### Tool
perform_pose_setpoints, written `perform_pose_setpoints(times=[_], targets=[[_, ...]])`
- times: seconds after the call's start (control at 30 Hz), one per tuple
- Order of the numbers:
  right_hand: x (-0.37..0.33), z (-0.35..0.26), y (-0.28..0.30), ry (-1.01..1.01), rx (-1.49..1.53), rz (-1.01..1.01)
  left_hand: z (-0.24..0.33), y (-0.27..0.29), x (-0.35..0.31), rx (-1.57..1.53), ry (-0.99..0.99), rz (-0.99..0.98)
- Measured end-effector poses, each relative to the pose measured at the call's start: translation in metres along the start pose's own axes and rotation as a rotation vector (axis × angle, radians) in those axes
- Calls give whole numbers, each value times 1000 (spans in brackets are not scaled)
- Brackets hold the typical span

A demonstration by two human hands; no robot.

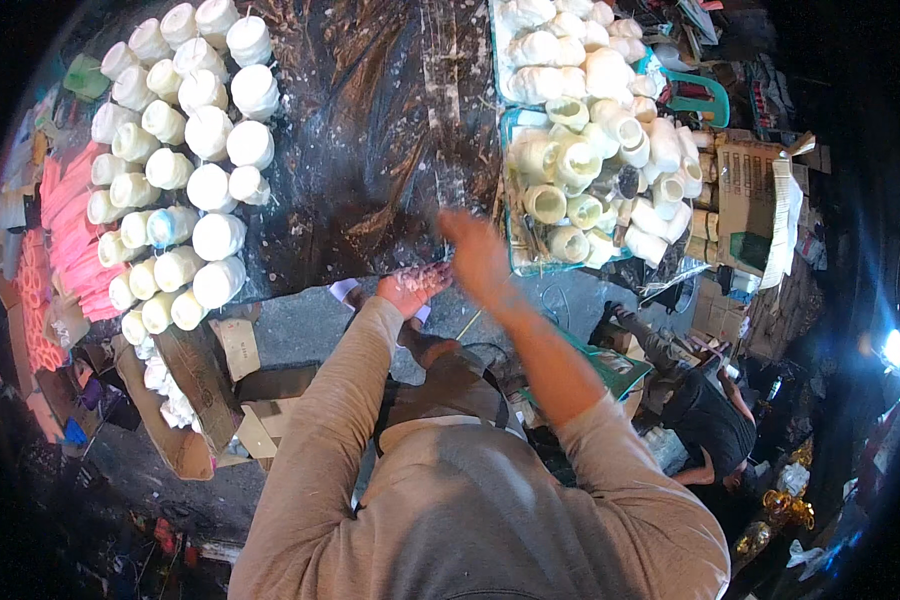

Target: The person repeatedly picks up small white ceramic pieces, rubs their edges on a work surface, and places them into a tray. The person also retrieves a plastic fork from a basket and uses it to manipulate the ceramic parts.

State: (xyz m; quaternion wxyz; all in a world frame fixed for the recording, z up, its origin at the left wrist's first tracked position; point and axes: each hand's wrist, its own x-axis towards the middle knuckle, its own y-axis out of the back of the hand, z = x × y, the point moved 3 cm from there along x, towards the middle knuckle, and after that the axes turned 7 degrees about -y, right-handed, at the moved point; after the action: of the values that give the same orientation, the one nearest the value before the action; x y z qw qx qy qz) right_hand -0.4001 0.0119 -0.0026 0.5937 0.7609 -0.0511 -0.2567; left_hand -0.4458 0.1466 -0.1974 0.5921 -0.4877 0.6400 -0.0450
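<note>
My left hand (415, 289) is at the near edge of a table covered in wrinkled dark plastic sheet (360, 130). Its palm faces up, fingers stretched to the right, with whitish residue on the skin. Just right of it and slightly higher is my right hand (477, 258), smeared by motion, so its fingers cannot be made out. I see no object in either hand. On the left of the table stand rows of white, rounded, candle-like pieces (209, 188), several with thin strings. Hollow cream-coloured cups (577, 165) lie heaped at the right in a teal tray (515, 250).
White wrapped-looking bundles (535, 52) fill a second tray at the far right. Pink sticks (80, 230) lie beyond the left side. Cardboard boxes (198, 385) stand on the floor at the near left. Another person (708, 415) is low down at the right. A bright lamp (895, 347) shines there.
</note>
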Motion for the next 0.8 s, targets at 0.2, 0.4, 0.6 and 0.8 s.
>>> perform_pose_setpoints(times=[0.2,0.4,0.6,0.8], targets=[[108,-8,-11,66,-110,120,15,15,-2,120,-86,-81],[-62,-54,-81,325,-79,23,44,45,-5,122,-172,-151],[-114,-29,-103,384,268,-143,55,84,-26,131,-254,-81],[-106,19,-105,252,405,-306,160,202,24,661,-583,223]])
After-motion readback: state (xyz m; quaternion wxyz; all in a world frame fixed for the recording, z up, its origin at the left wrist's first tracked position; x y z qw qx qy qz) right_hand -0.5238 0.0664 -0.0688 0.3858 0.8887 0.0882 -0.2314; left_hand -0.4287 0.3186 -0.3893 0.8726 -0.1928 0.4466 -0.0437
